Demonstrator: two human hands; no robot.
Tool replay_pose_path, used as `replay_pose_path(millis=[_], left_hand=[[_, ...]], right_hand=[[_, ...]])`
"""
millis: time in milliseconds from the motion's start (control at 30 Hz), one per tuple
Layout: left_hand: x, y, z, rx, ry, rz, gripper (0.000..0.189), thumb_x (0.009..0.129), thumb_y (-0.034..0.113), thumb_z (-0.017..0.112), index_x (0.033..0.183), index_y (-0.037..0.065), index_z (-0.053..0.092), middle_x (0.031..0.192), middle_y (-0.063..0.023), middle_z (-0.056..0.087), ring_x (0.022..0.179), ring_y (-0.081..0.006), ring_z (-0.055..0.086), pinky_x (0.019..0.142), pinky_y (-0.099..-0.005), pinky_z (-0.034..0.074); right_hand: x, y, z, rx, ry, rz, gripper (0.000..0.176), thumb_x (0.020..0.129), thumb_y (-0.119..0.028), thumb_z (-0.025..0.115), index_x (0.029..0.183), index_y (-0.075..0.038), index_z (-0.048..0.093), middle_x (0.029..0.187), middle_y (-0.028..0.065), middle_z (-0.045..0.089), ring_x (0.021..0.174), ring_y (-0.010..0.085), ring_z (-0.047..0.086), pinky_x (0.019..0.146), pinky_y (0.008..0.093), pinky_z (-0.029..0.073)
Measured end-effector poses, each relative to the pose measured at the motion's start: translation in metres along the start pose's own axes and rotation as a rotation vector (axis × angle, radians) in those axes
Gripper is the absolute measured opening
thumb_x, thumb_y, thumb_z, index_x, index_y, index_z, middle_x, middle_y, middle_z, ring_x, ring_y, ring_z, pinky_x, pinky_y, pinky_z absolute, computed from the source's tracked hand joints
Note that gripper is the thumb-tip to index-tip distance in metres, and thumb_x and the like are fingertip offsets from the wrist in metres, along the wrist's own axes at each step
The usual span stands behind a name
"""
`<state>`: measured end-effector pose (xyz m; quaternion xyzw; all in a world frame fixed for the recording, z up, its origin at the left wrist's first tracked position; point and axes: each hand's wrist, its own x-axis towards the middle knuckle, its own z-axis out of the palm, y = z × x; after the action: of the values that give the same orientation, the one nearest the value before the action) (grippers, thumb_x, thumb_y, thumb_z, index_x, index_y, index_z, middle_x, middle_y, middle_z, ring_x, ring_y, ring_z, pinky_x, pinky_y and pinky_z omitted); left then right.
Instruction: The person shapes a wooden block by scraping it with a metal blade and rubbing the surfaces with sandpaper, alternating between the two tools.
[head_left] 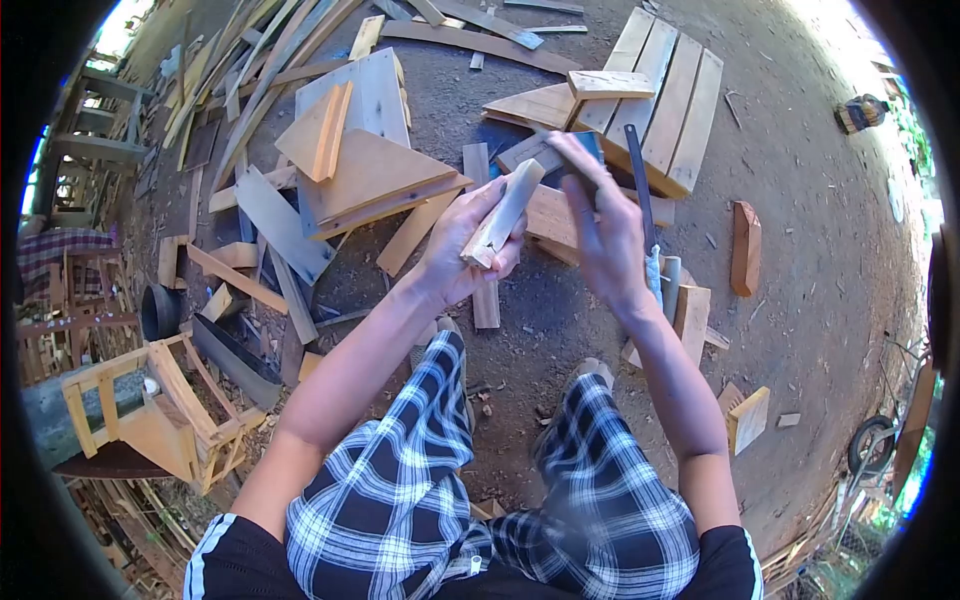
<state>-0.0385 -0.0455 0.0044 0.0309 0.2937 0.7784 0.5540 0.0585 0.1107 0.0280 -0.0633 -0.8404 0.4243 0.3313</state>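
My left hand is closed round a short block of wood, which tilts up and away from me. Just to its right is my right hand, its fingers stretched out and slightly smeared by motion. I see nothing held in it, and a small gap shows between it and the block. A long dark blade with a pale blue wrapped handle lies beyond my right wrist. Under and behind both hands are wooden boards on the ground.
A slatted wooden panel lies at the upper right, and stacked triangular boards at the upper left. Long strips are piled behind them. A wooden frame stands at the left. A reddish block lies to the right.
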Motion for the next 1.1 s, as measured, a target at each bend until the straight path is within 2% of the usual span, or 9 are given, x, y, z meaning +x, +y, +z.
replay_pose_path(millis=[167, 333, 433, 600, 700, 733, 867, 933, 1100], left_hand=[[0.008, -0.009, -0.021, 0.178, 0.005, 0.197, 0.034, 0.103, 0.033, 0.039, 0.122, 0.009, 0.054, 0.112, -0.003, 0.064, 0.101, -0.013, 0.064, 0.082, -0.033, 0.058], [0.004, -0.004, 0.002, 0.159, 0.036, -0.031, 0.036, 0.102, 0.04, 0.037, 0.109, 0.01, 0.055, 0.078, -0.0005, 0.061, 0.051, -0.0098, 0.055, 0.036, -0.0261, 0.047], [0.003, -0.003, 0.022, 0.063, 0.345, 0.103, 0.038, 0.103, 0.038, 0.035, 0.119, 0.009, 0.054, 0.091, -0.0028, 0.066, 0.068, -0.0119, 0.066, 0.057, -0.0267, 0.057], [0.003, -0.001, -0.015, 0.031, -0.135, -0.033, 0.04, 0.102, 0.043, 0.036, 0.114, 0.011, 0.057, 0.089, -0.0003, 0.065, 0.068, -0.0087, 0.062, 0.046, -0.0259, 0.05], [0.003, 0.003, 0.031, 0.106, 0.345, 0.142, 0.042, 0.102, 0.044, 0.038, 0.121, 0.01, 0.054, 0.093, -0.0028, 0.065, 0.075, -0.0112, 0.065, 0.061, -0.0283, 0.057], [0.011, 0.012, 0.002, 0.132, 0.089, 0.132, 0.037, 0.102, 0.035, 0.038, 0.124, 0.008, 0.052, 0.101, -0.0043, 0.063, 0.087, -0.0119, 0.066, 0.075, -0.0278, 0.058], [-0.002, -0.002, -0.003, 0.124, -0.051, 0.003, 0.042, 0.103, 0.036, 0.038, 0.131, 0.007, 0.047, 0.082, -0.0022, 0.056, 0.069, -0.0085, 0.059, 0.043, -0.026, 0.05], [-0.006, -0.003, 0.012, 0.079, -0.12, 0.016, 0.046, 0.104, 0.036, 0.035, 0.141, 0.008, 0.038, 0.078, -0.0023, 0.052, 0.065, -0.0082, 0.055, 0.045, -0.0253, 0.05], [-0.002, -0.001, 0.015, -0.032, 0.05, -0.033, 0.04, 0.106, 0.034, 0.03, 0.143, 0.019, 0.035, 0.087, -0.0066, 0.047, 0.053, -0.0086, 0.046, 0.044, -0.0235, 0.049]], right_hand=[[-0.031, -0.04, 0.02, -0.205, -0.251, -0.238, 0.05, 0.077, 0.005, 0.055, 0.126, -0.003, 0.058, 0.128, 0.018, 0.06, 0.126, 0.0315, 0.054, 0.108, 0.0515, 0.04], [0.002, -0.003, 0.01, -0.081, -0.117, -0.008, 0.04, 0.084, -0.002, 0.057, 0.124, -0.002, 0.059, 0.125, 0.0188, 0.061, 0.119, 0.0343, 0.058, 0.1, 0.0518, 0.046], [-0.017, -0.029, 0.022, -0.102, -0.15, -0.268, 0.044, 0.081, 0.002, 0.056, 0.124, -0.003, 0.059, 0.127, 0.0192, 0.06, 0.124, 0.0326, 0.055, 0.107, 0.0533, 0.04], [-0.006, -0.008, 0.015, -0.106, -0.164, -0.074, 0.042, 0.085, 0.006, 0.052, 0.125, -0.006, 0.06, 0.125, 0.0173, 0.062, 0.123, 0.0325, 0.056, 0.105, 0.049, 0.043], [-0.018, -0.032, 0.026, -0.112, -0.172, -0.26, 0.048, 0.079, 0.007, 0.053, 0.124, -0.006, 0.06, 0.126, 0.0175, 0.062, 0.121, 0.0314, 0.058, 0.109, 0.0523, 0.038], [-0.026, -0.048, 0.026, -0.071, -0.237, -0.269, 0.047, 0.079, 0.007, 0.053, 0.123, -0.007, 0.061, 0.124, 0.0168, 0.063, 0.122, 0.0308, 0.057, 0.111, 0.0532, 0.036], [0.007, -0.004, 0.01, -0.135, -0.127, -0.124, 0.028, 0.086, -0.002, 0.055, 0.113, -0.004, 0.062, 0.112, 0.0203, 0.066, 0.114, 0.0343, 0.061, 0.107, 0.05, 0.04], [0.011, 0.009, -0.001, -0.049, -0.181, 0.367, 0.024, 0.098, -0.014, 0.051, 0.114, 0.0, 0.06, 0.097, 0.0209, 0.066, 0.091, 0.0327, 0.066, 0.081, 0.0395, 0.05], [-0.011, 0.028, -0.002, 0.301, -0.019, 0.406, 0.03, 0.103, -0.023, 0.049, 0.117, 0.002, 0.059, 0.085, 0.0137, 0.064, 0.076, 0.0148, 0.062, 0.069, 0.0355, 0.049]])
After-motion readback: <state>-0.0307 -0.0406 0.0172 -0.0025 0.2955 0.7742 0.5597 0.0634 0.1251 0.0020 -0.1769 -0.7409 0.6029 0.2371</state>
